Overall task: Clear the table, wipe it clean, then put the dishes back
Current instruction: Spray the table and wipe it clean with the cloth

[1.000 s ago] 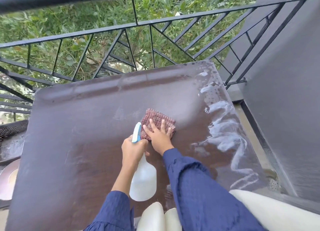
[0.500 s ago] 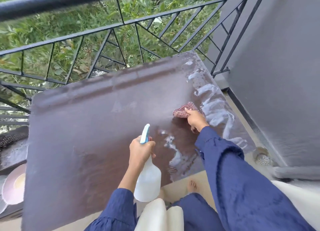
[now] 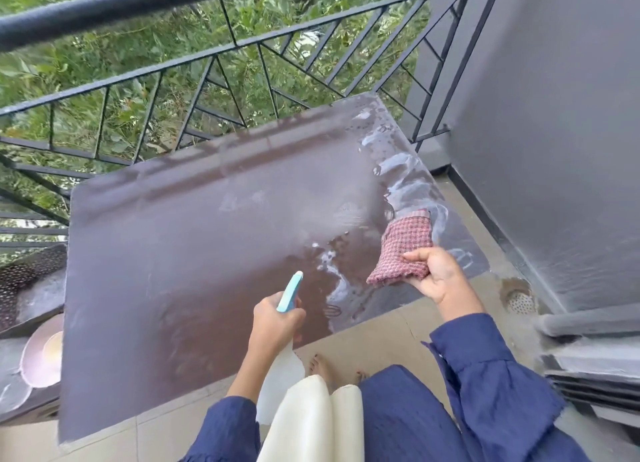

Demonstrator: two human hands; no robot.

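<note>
R fingers (image 3: 417,255) pinch cloth (image 3: 403,250), L hand (image 3: 273,323) grips bottle (image 3: 280,368); I'd press flat, overlap passes across wet streaks (image 3: 401,181) (tabletop (image 3: 173,254) edges incl.).

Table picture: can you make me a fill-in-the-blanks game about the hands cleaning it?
1. The right hand grips a red checked ____.
2. The left hand holds a spray bottle with a ____ nozzle.
3. The wet streaks lie on the ____ side of the brown table.
Missing words: cloth, blue, right.
</note>
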